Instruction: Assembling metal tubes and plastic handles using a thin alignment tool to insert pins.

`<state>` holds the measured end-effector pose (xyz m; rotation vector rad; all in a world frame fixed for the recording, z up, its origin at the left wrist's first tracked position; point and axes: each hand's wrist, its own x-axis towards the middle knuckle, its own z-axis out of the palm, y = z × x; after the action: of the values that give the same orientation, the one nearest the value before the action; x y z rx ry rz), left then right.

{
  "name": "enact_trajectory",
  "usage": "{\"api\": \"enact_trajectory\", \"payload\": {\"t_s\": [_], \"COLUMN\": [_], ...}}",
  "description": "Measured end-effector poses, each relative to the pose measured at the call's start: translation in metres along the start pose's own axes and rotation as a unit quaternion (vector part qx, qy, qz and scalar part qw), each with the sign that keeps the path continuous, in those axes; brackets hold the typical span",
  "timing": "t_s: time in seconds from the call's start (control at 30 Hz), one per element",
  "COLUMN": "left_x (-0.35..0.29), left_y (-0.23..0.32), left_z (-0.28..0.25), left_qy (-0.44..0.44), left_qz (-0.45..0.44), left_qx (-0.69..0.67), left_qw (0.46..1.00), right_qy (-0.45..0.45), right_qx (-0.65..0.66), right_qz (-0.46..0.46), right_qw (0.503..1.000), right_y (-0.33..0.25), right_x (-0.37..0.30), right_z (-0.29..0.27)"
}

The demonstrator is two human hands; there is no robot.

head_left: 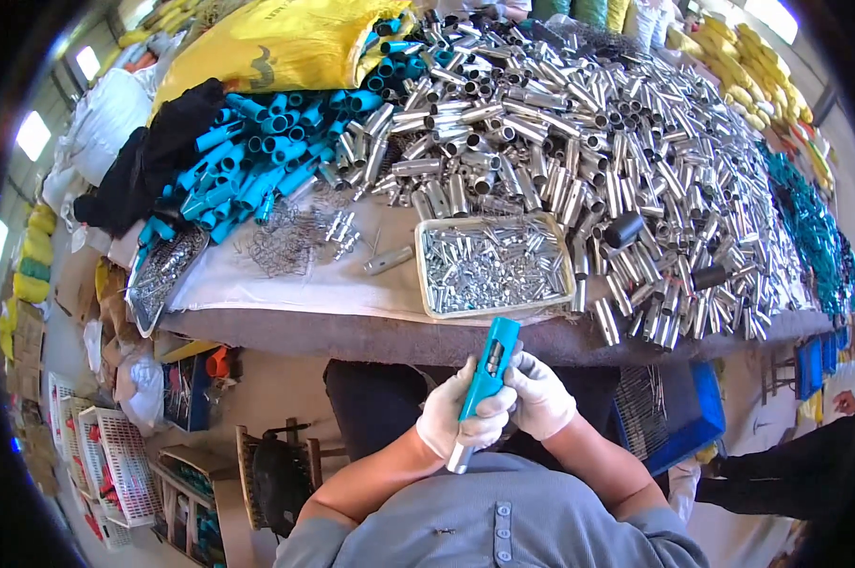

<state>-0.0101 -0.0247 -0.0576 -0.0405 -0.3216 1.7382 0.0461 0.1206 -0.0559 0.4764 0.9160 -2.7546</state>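
In front of my chest I hold a teal tube (499, 352) with a long side slot, tilted with its upper end to the right. Metal parts show in the slot, and a silver end (460, 458) sticks out at the bottom. My gloved left hand (458, 415) wraps round its lower half. My gloved right hand (539, 392) is closed against its right side, with thumb and fingers at the slot; their exact grip is partly hidden. Just beyond, at the table edge, stands a pale tray (426, 284) full of small metal pins and sleeves.
Silver tubes (626, 180) are heaped across the table's right side. Teal tubes (248, 185) lie at the left near a yellow sack (267, 47), a dark cloth (153, 156) and springs (285, 237). A metal scoop (167, 270) holds small parts. Blue crates (702, 407) stand below right, near another person's dark sleeve (778, 473).
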Motion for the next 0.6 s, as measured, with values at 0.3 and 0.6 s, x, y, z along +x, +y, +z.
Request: {"api": "enact_trajectory", "payload": {"t_s": [0.3,0.6], "left_x": [-0.001,0.005], "left_y": [0.000,-0.017], "left_z": [0.034,0.031], "left_qy": [0.173,0.167], "left_qz": [0.186,0.397], "left_qx": [0.371,0.595], "left_qw": [0.893,0.679], "right_qy": [0.032,-0.023], "right_qx": [-0.394,-0.641], "right_qz": [-0.124,-0.115], "right_qw": [0.910,0.758], "right_y": [-0.037,0.024], "right_x": [-0.014,-0.026], "right_z": [0.040,0.028]}}
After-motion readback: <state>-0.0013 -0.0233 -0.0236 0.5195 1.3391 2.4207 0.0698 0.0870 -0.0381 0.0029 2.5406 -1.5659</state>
